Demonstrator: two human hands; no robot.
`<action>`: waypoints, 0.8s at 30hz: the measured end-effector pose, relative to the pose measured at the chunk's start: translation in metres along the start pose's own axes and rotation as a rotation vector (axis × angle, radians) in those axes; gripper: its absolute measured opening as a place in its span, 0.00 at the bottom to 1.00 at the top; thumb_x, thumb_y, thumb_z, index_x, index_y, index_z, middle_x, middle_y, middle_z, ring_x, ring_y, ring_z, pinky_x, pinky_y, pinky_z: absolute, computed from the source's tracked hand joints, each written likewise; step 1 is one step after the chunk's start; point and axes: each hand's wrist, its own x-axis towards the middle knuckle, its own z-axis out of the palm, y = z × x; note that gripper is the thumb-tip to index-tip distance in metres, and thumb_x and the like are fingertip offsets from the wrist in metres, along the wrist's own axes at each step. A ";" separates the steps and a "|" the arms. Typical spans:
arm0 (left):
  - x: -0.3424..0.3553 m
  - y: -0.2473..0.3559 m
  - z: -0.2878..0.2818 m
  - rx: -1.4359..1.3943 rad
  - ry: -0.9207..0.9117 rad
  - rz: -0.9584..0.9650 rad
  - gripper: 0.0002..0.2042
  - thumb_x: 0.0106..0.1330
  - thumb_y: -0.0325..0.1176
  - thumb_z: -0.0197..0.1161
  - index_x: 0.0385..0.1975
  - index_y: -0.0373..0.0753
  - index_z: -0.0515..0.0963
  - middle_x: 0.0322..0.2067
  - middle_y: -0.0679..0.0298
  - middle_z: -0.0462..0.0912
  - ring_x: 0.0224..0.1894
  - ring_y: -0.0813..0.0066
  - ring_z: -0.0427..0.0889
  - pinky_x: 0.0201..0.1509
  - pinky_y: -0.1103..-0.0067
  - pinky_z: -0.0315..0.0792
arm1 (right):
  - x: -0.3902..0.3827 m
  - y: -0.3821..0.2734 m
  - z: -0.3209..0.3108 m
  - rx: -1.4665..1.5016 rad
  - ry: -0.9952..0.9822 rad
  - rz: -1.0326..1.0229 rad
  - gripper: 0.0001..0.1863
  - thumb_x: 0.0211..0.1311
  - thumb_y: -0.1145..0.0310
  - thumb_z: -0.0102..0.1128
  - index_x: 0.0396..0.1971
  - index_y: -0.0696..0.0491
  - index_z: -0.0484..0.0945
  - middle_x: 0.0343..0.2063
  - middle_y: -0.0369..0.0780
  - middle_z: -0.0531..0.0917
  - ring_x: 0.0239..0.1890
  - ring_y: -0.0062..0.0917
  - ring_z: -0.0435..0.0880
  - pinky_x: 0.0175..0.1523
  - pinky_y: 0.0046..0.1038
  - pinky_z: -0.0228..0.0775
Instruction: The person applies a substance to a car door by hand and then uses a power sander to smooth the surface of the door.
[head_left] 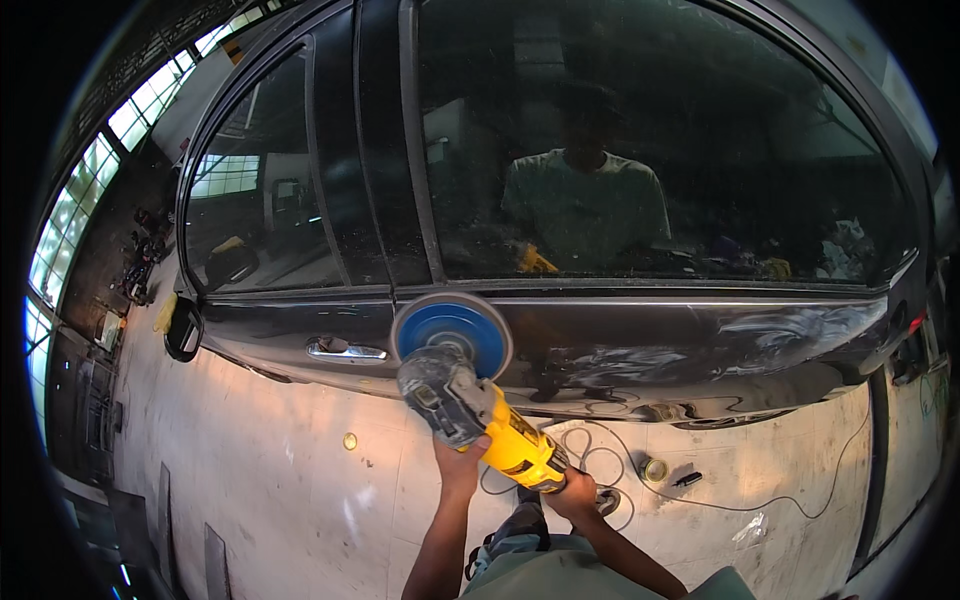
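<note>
While left hand (460, 462) is gripping the yellow-black polisher (508, 434) near its head, right fingers (577, 492) are holding its rear end. Blue disc (448, 322) is overlapping the dark car (570, 335) beside the chrome handle (345, 352); can't tell contact. White smears (800, 335) are showing rightward.

**Wearer's clothing, as seen from the head camera**

Upper body: loose, muted grey-green fabric top (540, 578), plain over the visible part. Matching grey-green fabric sleeve (728, 585) at lower edge, right side, wide-cut. Left hand (462, 460) and right hand (574, 496) both bare; left forearm (438, 545) and right forearm (632, 560) likewise. Legs: dark, creased fabric trousers (520, 532). Footwear: dark shoe (607, 501), partly hidden, type unclear. Reflected torso (585, 205): top covers both shoulders, fabric looks pale.
</note>
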 end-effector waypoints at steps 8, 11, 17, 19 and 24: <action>0.024 -0.004 -0.055 -0.126 0.080 0.093 0.37 0.50 0.42 0.71 0.57 0.35 0.60 0.51 0.62 0.70 0.55 0.68 0.69 0.61 0.73 0.62 | 0.018 -0.041 0.017 -0.037 -0.050 -0.133 0.24 0.38 0.54 0.69 0.39 0.46 0.77 0.25 0.43 0.83 0.31 0.40 0.82 0.36 0.40 0.74; 0.018 0.001 -0.040 -0.123 0.106 0.082 0.35 0.49 0.37 0.71 0.56 0.35 0.60 0.49 0.62 0.71 0.53 0.70 0.70 0.59 0.75 0.62 | 0.012 -0.029 0.017 0.033 0.007 -0.151 0.24 0.37 0.55 0.69 0.38 0.46 0.78 0.25 0.43 0.83 0.31 0.41 0.82 0.37 0.39 0.74; -0.006 0.012 0.030 0.005 0.034 0.067 0.34 0.45 0.34 0.72 0.53 0.34 0.62 0.46 0.61 0.73 0.49 0.72 0.72 0.56 0.76 0.65 | -0.012 0.008 -0.019 0.144 0.025 -0.048 0.25 0.35 0.56 0.70 0.38 0.47 0.78 0.27 0.44 0.83 0.32 0.42 0.82 0.40 0.41 0.73; -0.017 0.011 0.049 0.017 -0.014 0.037 0.36 0.46 0.35 0.72 0.55 0.34 0.61 0.48 0.62 0.71 0.51 0.72 0.70 0.58 0.76 0.62 | -0.022 0.018 -0.034 0.209 0.084 -0.038 0.24 0.34 0.55 0.72 0.34 0.48 0.79 0.26 0.45 0.83 0.32 0.43 0.82 0.38 0.39 0.74; -0.038 0.001 0.091 -0.008 -0.101 -0.003 0.37 0.46 0.34 0.73 0.56 0.35 0.59 0.49 0.63 0.70 0.52 0.72 0.69 0.59 0.76 0.61 | -0.032 0.054 -0.049 0.250 0.137 -0.013 0.19 0.37 0.61 0.70 0.32 0.53 0.80 0.26 0.46 0.83 0.33 0.40 0.82 0.38 0.33 0.75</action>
